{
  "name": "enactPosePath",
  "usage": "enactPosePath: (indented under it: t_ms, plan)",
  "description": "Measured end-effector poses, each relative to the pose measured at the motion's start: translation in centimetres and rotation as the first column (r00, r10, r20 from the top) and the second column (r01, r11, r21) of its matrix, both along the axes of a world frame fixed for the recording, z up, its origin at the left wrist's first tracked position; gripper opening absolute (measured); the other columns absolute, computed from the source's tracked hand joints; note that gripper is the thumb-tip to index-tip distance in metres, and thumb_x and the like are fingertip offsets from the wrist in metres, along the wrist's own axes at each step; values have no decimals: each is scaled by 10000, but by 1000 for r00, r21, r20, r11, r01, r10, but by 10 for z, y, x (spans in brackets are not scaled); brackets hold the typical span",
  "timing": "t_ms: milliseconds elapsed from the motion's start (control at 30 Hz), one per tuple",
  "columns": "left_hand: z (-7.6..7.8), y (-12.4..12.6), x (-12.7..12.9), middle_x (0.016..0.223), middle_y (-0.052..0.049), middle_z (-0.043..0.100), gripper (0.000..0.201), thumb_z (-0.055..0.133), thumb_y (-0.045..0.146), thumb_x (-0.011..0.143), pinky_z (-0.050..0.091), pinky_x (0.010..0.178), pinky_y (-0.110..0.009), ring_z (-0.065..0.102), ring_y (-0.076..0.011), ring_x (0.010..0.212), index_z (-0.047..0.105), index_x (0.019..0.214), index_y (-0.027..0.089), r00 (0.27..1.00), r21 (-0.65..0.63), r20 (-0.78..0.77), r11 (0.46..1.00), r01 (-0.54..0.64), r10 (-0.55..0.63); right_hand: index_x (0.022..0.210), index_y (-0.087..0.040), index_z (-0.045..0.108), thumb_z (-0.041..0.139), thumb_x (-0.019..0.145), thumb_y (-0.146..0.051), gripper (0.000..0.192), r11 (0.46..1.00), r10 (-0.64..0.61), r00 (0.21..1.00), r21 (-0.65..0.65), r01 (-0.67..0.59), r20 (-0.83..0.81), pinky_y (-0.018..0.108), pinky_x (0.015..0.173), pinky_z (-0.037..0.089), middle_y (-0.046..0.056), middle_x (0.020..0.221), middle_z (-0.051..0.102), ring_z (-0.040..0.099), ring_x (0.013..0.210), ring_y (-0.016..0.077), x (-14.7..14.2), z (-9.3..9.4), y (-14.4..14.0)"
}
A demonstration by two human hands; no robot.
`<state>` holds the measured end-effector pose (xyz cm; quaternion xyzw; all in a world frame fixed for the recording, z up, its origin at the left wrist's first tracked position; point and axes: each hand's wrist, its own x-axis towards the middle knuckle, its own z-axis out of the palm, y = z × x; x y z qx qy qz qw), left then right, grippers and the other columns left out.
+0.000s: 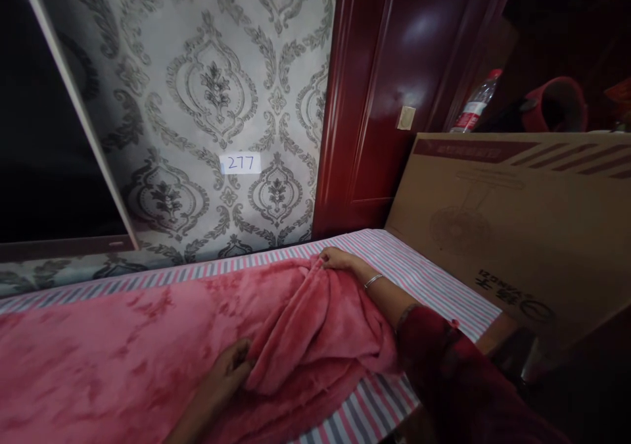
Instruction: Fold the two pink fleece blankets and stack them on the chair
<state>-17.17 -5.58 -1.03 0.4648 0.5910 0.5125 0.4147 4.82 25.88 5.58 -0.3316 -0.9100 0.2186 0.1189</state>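
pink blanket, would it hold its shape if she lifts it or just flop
Probably flop: the pink blanket already bunches into soft folds where the right hand pinches its edge. Its plush pile suggests it would grip rather than slide on the striped sheet. Likely bulky but light; the left hand presses it flat easily.

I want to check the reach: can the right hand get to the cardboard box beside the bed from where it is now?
Probably yes. The right hand grips the pink blanket at the far edge, and only bare striped sheet lies between it and the cardboard box. It would have to release the blanket first.
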Motion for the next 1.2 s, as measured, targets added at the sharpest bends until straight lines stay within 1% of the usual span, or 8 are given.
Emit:
enactPosePath:
  t_ms: [167, 333, 533, 667, 767, 967, 1067, 1200]
  plan:
    - [5, 2, 5, 681, -29, 635, 389, 701, 581, 630, 500, 658, -324, 588, -232, 705, 658, 662, 196, 995, 13, -101, 1000, -6, 8, 540, -186, 500, 609, 641, -145, 154, 987, -55, 973, 135, 87, -223, 224, 631, 354, -42, 638, 489, 453, 655, 124, 11, 7, -16]
    - [16, -2, 6, 634, -2, 600, 462, 693, 658, 585, 464, 582, -283, 550, -194, 640, 585, 610, 209, 979, 40, -138, 988, -149, 153, 697, -206, 526, 542, 775, -245, 89, 926, -126, 852, 249, 285, -508, 278, 738, 394, 18, 814, 539, 492, 787, 169, 64, 38, -44]
    - [37, -7, 1, 656, 22, 639, 427, 738, 540, 542, 446, 509, -236, 579, -163, 590, 628, 772, 197, 897, 13, 114, 902, -432, 428, 708, -222, 538, 581, 803, -371, 182, 885, -116, 590, 187, 427, -799, 284, 676, 409, -1, 732, 544, 507, 718, 172, 129, 48, -102]
    - [66, -2, 7, 634, 75, 615, 440, 811, 339, 421, 443, 476, -204, 550, -117, 521, 587, 780, 217, 794, 9, 432, 878, -478, 428, 685, -222, 547, 622, 778, -395, 210, 879, -160, 493, 105, 466, -855, 266, 604, 386, -20, 656, 529, 480, 636, 154, 152, 39, -130]
    - [86, 6, 7, 625, 75, 608, 469, 835, 263, 350, 440, 443, -206, 526, -112, 509, 582, 741, 213, 798, 72, 482, 891, -448, 362, 714, -221, 561, 619, 782, -408, 207, 869, -190, 444, 61, 492, -875, 262, 595, 398, -22, 663, 536, 488, 626, 150, 164, 37, -141]
    - [104, 15, 0, 1038, -31, 728, 574, 829, 334, 454, 550, 710, -271, 653, -227, 858, 700, 1005, 241, 983, 255, -21, 952, -170, 181, 773, -222, 564, 639, 772, -412, 205, 853, -213, 359, 7, 522, -909, 260, 590, 420, -19, 698, 558, 496, 627, 148, 182, 41, -144]
    - [110, 18, 5, 1121, -55, 722, 428, 751, 358, 501, 512, 896, -313, 625, -296, 1084, 699, 913, 254, 914, 361, -349, 930, -72, 206, 810, -231, 520, 650, 761, -424, 238, 860, -209, 293, -33, 509, -933, 246, 561, 400, -27, 719, 539, 479, 607, 134, 186, 41, -144]
    - [124, 21, 21, 890, -49, 727, 279, 615, 410, 568, 503, 831, -329, 654, -275, 904, 667, 790, 248, 807, 463, -469, 878, -121, 359, 871, -246, 479, 657, 772, -423, 270, 847, -193, 234, -42, 530, -953, 244, 570, 406, -33, 731, 534, 499, 623, 137, 189, 38, -148]
